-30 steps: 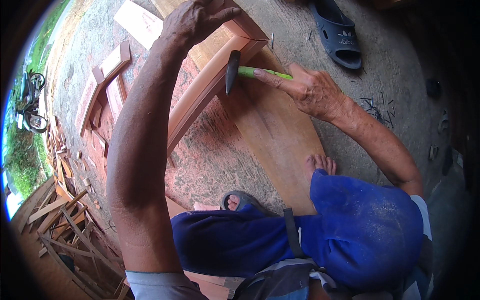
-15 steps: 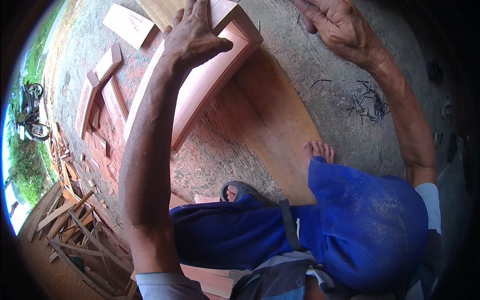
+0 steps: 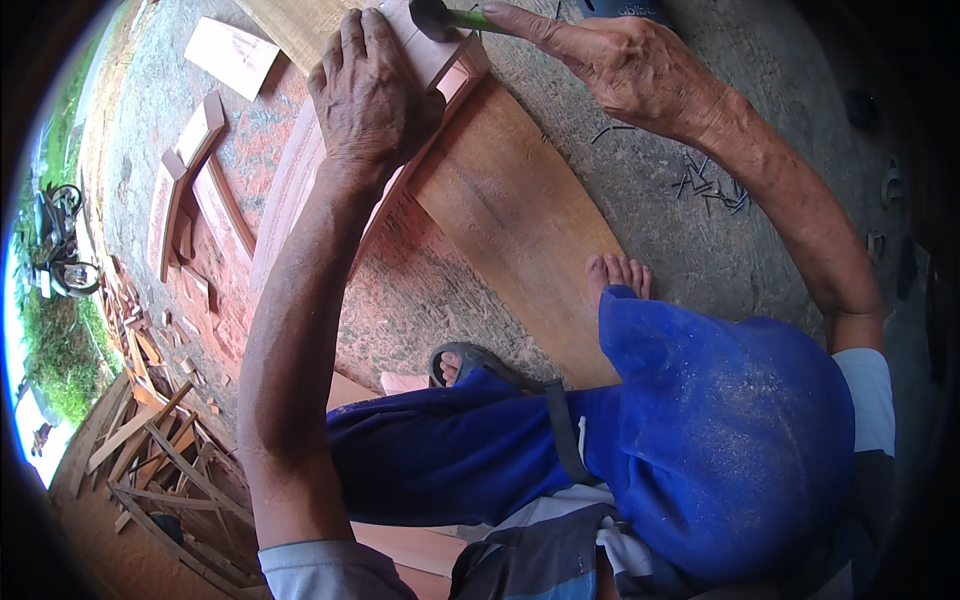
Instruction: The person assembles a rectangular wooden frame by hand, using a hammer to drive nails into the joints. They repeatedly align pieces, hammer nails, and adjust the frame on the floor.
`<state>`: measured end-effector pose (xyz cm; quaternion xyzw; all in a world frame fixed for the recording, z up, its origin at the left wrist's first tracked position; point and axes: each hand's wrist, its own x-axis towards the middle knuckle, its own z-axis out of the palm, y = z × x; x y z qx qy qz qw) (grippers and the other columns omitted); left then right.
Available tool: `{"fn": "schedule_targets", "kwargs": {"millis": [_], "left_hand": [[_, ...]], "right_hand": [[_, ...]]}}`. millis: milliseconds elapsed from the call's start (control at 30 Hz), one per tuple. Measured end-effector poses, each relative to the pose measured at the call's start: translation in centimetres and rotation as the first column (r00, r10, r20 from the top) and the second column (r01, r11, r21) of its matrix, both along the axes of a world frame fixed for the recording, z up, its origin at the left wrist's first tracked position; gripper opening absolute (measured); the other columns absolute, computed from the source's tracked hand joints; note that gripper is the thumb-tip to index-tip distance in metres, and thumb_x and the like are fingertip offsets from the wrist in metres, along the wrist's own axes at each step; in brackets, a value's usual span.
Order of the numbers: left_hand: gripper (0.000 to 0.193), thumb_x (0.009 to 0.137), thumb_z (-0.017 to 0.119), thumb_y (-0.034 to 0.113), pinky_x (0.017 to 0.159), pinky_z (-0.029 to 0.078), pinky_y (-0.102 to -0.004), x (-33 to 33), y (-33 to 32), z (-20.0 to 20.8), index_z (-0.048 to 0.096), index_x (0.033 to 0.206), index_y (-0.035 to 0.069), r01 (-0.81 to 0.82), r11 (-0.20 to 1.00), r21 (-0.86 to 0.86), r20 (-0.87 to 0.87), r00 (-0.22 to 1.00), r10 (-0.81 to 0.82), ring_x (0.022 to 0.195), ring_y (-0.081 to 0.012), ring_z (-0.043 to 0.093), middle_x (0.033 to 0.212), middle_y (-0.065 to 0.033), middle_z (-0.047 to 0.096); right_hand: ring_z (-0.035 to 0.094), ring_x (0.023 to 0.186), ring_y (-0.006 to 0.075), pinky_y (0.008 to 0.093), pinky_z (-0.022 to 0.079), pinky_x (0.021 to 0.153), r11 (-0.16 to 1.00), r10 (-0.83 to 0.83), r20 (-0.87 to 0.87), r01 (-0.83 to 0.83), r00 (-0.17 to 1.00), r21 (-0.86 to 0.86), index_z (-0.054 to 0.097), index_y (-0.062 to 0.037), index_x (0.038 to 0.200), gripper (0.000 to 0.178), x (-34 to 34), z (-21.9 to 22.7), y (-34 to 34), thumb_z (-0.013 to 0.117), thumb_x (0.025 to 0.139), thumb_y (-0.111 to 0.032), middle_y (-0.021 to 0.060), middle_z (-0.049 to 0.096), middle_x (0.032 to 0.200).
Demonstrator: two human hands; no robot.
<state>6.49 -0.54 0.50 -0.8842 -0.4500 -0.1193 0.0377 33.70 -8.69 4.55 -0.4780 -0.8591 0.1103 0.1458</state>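
My right hand (image 3: pixel 630 75) is closed round the green handle of a hammer (image 3: pixel 466 19). Its dark head rests on or just over the end of a pinkish wooden frame (image 3: pixel 432 55) with moulded, curved sides. My left hand (image 3: pixel 370 100) grips that same end, fingers over the top and the thumb side toward me. Under the frame lies a long brown plank (image 3: pixel 510 190), with my bare foot (image 3: pixel 615 272) on its near end. Whether a nail stands under the hammer head cannot be seen.
Loose nails (image 3: pixel 715 190) lie on the concrete to the right. Cut wooden pieces (image 3: pixel 185 190) and a pale board (image 3: pixel 232 57) are at the left. A heap of scrap wood (image 3: pixel 170 460) fills the lower left. Beyond it stands a motorcycle (image 3: pixel 62 240).
My right hand has come down and left, bringing the hammer head to the frame's end. My left hand has drawn its fingers closer together and its thumb in, over the frame.
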Motion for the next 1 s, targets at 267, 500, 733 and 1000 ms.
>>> {"fn": "schedule_targets", "kwargs": {"millis": [267, 500, 733, 1000], "left_hand": [[0.094, 0.075, 0.076, 0.029, 0.117, 0.034, -0.0602, -0.2, -0.1, -0.2, 0.036, 0.154, -0.002, 0.013, 0.998, 0.063, -0.08, 0.997, -0.008, 0.145, -0.0453, 0.042, 0.157, -0.0284, 0.042], [0.094, 0.069, 0.075, 0.026, 0.115, 0.044, -0.0466, -2.0, 5.4, 2.2, 0.044, 0.152, -0.004, 0.064, 0.968, -0.241, 0.006, 0.998, -0.065, 0.138, -0.0415, 0.053, 0.149, -0.0257, 0.053], [0.105, 0.071, 0.077, 0.045, 0.118, 0.042, -0.0433, -6.8, 13.3, 3.1, 0.042, 0.161, 0.006, 0.097, 0.792, -0.603, 0.086, 0.995, -0.057, 0.139, -0.0337, 0.056, 0.152, -0.0197, 0.058], [0.105, 0.069, 0.078, 0.049, 0.119, 0.04, -0.0449, -7.5, 14.9, 2.0, 0.045, 0.16, 0.01, 0.152, 0.749, -0.645, 0.177, 0.983, -0.047, 0.139, -0.0332, 0.056, 0.151, -0.0192, 0.058]], "right_hand": [[0.065, 0.075, 0.016, 0.0307, 0.056, 0.071, 0.9, -0.433, -0.499, 0.328, 0.751, -0.288, 0.046, -0.0158, 0.159, 0.052, 0.1, -4.9, -1.8, 0.054, 0.108, -0.019, 0.0084, 0.062, 0.087], [0.051, 0.057, 0.0049, 0.0249, 0.047, 0.051, 0.637, -0.752, -0.493, 0.288, 0.438, -0.715, 0.041, -0.0208, 0.163, 0.055, 0.5, -9.6, -6.3, 0.055, 0.11, -0.025, -0.0042, 0.056, 0.074], [0.043, 0.049, 0.0006, 0.0196, 0.039, 0.041, 0.588, -0.79, -0.513, 0.179, 0.334, -0.789, 0.038, -0.024, 0.164, 0.057, 0.1, -9.2, -6.5, 0.055, 0.11, -0.025, -0.0059, 0.051, 0.075], [0.043, 0.05, 0.0018, 0.021, 0.038, 0.041, 0.49, -0.855, -0.441, 0.147, 0.274, -0.859, 0.035, -0.0237, 0.166, 0.059, 2.0, -12.3, -7.1, 0.055, 0.11, -0.028, -0.0049, 0.051, 0.076]]}}
